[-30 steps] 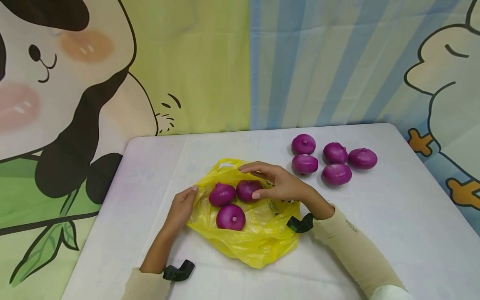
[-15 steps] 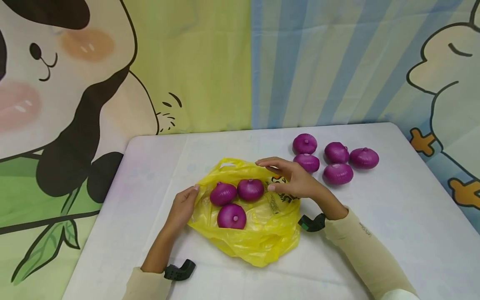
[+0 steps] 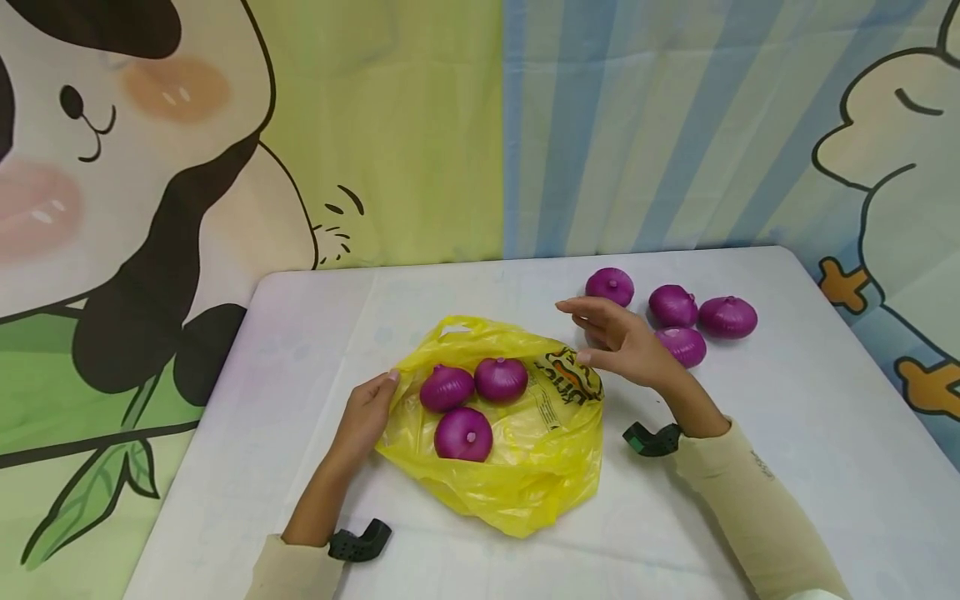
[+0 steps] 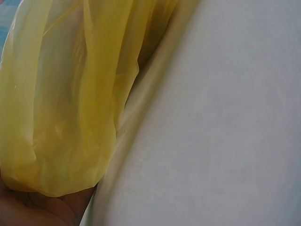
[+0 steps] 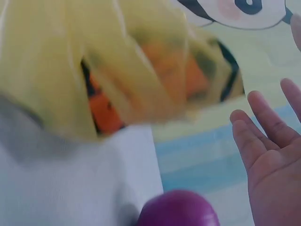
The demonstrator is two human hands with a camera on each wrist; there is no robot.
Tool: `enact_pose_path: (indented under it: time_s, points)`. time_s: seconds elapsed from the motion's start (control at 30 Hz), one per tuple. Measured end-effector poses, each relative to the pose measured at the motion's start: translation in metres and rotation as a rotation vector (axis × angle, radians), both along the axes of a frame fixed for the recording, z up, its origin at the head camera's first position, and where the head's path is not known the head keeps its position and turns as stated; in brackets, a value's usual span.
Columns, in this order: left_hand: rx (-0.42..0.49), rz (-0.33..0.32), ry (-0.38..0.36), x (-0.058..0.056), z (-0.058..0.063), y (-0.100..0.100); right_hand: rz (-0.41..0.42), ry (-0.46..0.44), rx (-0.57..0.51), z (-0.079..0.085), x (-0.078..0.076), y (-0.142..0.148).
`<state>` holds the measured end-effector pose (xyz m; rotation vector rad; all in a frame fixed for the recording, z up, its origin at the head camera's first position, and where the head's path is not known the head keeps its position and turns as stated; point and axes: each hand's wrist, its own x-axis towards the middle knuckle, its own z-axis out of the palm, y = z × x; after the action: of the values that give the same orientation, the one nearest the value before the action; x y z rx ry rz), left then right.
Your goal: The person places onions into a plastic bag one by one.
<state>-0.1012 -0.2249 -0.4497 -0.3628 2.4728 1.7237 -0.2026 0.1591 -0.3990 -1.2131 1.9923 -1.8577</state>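
A yellow plastic bag (image 3: 517, 492) lies spread with its mouth up on the white table. Three purple onions, one of them nearest the front (image 3: 463, 434), sit inside it. My left hand (image 3: 365, 421) pinches the bag's left rim between thumb and fingers; in the left wrist view the yellow plastic (image 4: 70, 117) hides most of that hand. My right hand (image 3: 626, 346) is off the bag's right side, fingers apart and holding nothing. It overlaps an onion behind it. In the right wrist view the fingers (image 5: 265, 122) are spread, with an onion (image 5: 178, 209) below.
Several more onions stand at the back right of the table, among them a rear one (image 3: 609, 287) and a rightmost one (image 3: 727, 317). The white table (image 3: 315, 308) ends at a cartoon-printed curtain (image 3: 420, 167) behind. A dark wrist camera (image 3: 651, 440) sits on the right wrist.
My right hand has moved right and back, from above the onion in the bag toward the onions outside. The left hand has stayed at the bag's rim.
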Motion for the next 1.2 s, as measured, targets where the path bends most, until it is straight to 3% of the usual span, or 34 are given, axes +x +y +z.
enact_pose_path:
  time_s: [0.57,0.83,0.93,1.2]
  points:
    - [-0.007,-0.006,0.011,-0.001,-0.001,0.002,-0.282,0.019,0.255,-0.005,0.002,0.030]
    - [-0.008,-0.011,0.010,0.001,-0.003,-0.002,-0.406,0.015,0.258,-0.004,-0.004,0.037]
    - [-0.012,-0.014,0.013,0.001,-0.003,-0.003,-0.458,-0.023,0.250,-0.008,-0.008,0.037]
    - [-0.025,-0.017,0.025,0.001,-0.002,-0.002,-0.588,-0.135,0.348,-0.013,-0.013,0.028]
